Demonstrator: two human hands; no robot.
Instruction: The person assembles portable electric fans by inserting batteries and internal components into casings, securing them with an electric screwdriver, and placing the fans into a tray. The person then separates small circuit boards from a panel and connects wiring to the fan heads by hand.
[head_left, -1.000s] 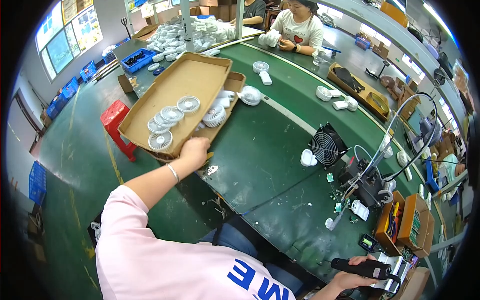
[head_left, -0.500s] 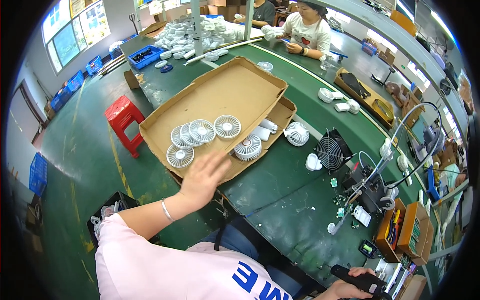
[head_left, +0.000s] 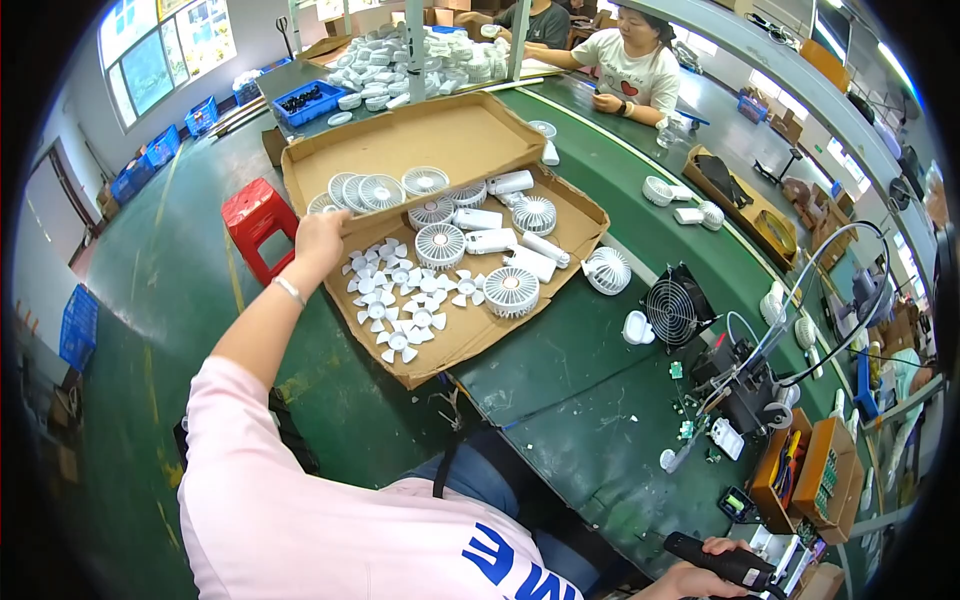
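The shallow brown cardboard upper tray (head_left: 420,140), its near-left edge in the left hand (head_left: 320,240), overlaps the far side of the lower tray (head_left: 455,335) and carries round white grilles (head_left: 382,192), some overlapping. The lower tray, also cardboard, lies on the desk (head_left: 570,385), one corner jutting past its edge, with loose white fan blades (head_left: 423,313) beside round-headed white fans (head_left: 512,290). The right hand (head_left: 695,580) holds a black, elongated tool (head_left: 738,567).

Noted relative to red stool (head_left: 256,212): blue crate (head_left: 78,328) to left, blue bin (head_left: 318,115) of black parts (head_left: 300,101) beyond, window (head_left: 148,76) farther back.
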